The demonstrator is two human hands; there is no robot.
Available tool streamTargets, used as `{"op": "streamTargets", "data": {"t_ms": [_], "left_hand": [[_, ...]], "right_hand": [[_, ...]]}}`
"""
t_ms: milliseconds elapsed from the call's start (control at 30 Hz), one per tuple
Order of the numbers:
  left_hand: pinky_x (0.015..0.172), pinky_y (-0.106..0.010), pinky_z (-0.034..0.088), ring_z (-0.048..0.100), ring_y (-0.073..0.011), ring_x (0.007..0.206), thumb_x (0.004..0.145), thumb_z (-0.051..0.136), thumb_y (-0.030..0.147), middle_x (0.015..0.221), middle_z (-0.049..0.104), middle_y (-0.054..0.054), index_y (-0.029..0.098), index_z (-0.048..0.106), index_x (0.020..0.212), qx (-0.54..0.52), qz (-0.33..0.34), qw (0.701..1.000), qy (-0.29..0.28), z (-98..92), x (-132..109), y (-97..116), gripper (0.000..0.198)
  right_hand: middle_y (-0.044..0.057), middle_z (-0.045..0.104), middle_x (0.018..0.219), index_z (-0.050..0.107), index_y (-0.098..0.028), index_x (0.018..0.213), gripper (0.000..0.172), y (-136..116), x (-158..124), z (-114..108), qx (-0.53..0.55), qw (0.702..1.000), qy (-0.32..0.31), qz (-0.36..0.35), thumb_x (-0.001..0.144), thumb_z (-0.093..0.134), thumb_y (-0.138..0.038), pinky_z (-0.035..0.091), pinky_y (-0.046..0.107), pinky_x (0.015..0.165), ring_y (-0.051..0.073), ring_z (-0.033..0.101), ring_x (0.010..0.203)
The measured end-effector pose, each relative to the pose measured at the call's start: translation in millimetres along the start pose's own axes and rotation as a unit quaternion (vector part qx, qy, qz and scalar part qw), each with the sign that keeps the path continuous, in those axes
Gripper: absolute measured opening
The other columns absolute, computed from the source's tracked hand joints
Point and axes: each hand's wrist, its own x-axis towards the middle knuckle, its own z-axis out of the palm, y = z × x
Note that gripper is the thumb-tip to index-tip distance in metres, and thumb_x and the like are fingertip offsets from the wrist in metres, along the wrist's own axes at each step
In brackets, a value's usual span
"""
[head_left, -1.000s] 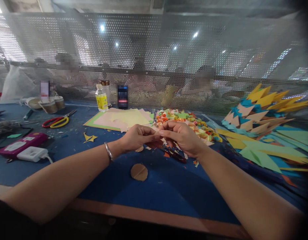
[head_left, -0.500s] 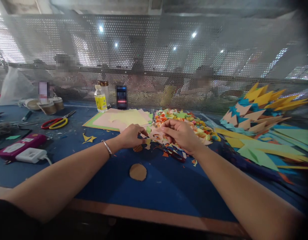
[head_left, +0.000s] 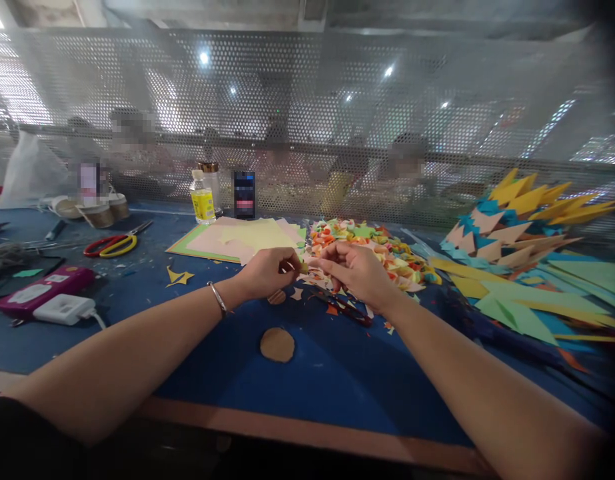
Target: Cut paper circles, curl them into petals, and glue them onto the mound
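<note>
My left hand [head_left: 271, 272], with a bracelet at the wrist, pinches a small yellow paper scrap [head_left: 304, 267] between thumb and forefinger. Close by on its right, my right hand [head_left: 356, 272] is closed in a pinch; whatever its fingertips hold is too small to make out. Under the hands lie paper bits [head_left: 297, 293] and a small round brown piece [head_left: 276, 297]. Dark red-handled scissors [head_left: 354, 311] rest below the right hand. Nearer to me, a brown cardboard disc [head_left: 277, 345] lies flat. Behind the right hand spreads a heap of small coloured paper pieces [head_left: 370, 233].
Paper sheets [head_left: 262, 233] are stacked behind my left hand. A bottle [head_left: 203, 200] and a phone [head_left: 244, 193] stand farther back. Red-yellow scissors [head_left: 117, 244] and a purple device [head_left: 44, 293] lie left. A spiky folded-paper piece [head_left: 517, 223] and paper strips [head_left: 542, 300] fill the right.
My left hand has picked up the yellow scrap from the table and brought its fingertips nearer the right hand. The right hand has barely moved.
</note>
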Motion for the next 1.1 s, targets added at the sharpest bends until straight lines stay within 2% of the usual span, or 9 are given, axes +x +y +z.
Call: {"op": "streamTargets", "data": {"t_ms": [133,267,400,567,767,900,1100], "left_hand": [[0.062,-0.024,0.046,0.057,-0.0108,0.064,0.073,0.061,0.016,0.071,0.064,-0.001,0.015,0.063,0.078,-0.065,0.034,0.997,0.033,1.5,-2,6,0.006],[0.064,-0.025,0.047,0.059,-0.0106,0.065,0.071,0.064,0.016,0.071,0.063,-0.001,0.014,0.061,0.079,-0.174,0.026,0.984,0.03,2.4,-1,8,0.008],[0.071,-0.027,0.05,0.064,-0.0125,0.072,0.071,0.067,0.018,0.076,0.064,-0.002,0.013,0.059,0.08,-0.337,-0.005,0.941,-0.002,2.6,-1,12,0.014],[0.068,-0.027,0.05,0.063,-0.0109,0.069,0.07,0.073,0.024,0.077,0.06,0.0,0.013,0.057,0.08,-0.428,-0.055,0.902,0.023,4.3,-2,18,0.022],[0.066,-0.025,0.048,0.058,-0.0087,0.069,0.066,0.076,0.02,0.078,0.057,0.002,0.014,0.055,0.082,-0.453,-0.077,0.887,0.041,7.8,-3,19,0.027],[0.064,-0.025,0.047,0.057,-0.0077,0.065,0.066,0.074,0.019,0.074,0.056,0.003,0.015,0.052,0.081,-0.432,-0.067,0.897,0.058,8.9,-2,17,0.027],[0.065,-0.025,0.046,0.056,-0.0078,0.065,0.069,0.073,0.021,0.072,0.056,0.003,0.015,0.051,0.082,-0.385,-0.026,0.92,0.064,8.9,0,13,0.026]], "right_hand": [[-0.004,0.054,0.06,0.056,-0.019,0.081,0.019,-1,-1,1,-0.014,1.0,-0.011,-0.019,0.083,0.062,-0.036,0.042,0.023,0.042,0.007,0.051,0.042],[-0.003,0.055,0.067,0.054,-0.019,0.083,0.017,-4,-2,2,-0.018,0.999,-0.021,-0.042,0.085,0.06,-0.036,0.045,0.024,0.044,0.007,0.052,0.043],[-0.003,0.054,0.067,0.054,-0.019,0.083,0.015,-6,-3,3,-0.033,0.998,-0.022,-0.054,0.085,0.059,-0.033,0.045,0.024,0.046,0.008,0.052,0.046],[-0.003,0.054,0.067,0.054,-0.019,0.083,0.014,-7,-4,2,-0.042,0.997,-0.013,-0.068,0.085,0.059,-0.032,0.045,0.023,0.045,0.007,0.051,0.046],[-0.003,0.053,0.069,0.054,-0.019,0.083,0.014,-7,-5,4,-0.038,0.997,-0.022,-0.068,0.086,0.058,-0.033,0.048,0.023,0.047,0.007,0.052,0.049],[-0.002,0.054,0.072,0.055,-0.02,0.085,0.016,-9,-6,5,-0.028,0.997,-0.032,-0.062,0.085,0.059,-0.036,0.049,0.024,0.047,0.008,0.053,0.049],[-0.001,0.058,0.073,0.057,-0.02,0.087,0.021,-8,-5,1,-0.005,0.999,-0.023,-0.044,0.087,0.057,-0.041,0.043,0.021,0.043,0.007,0.056,0.046]]}}
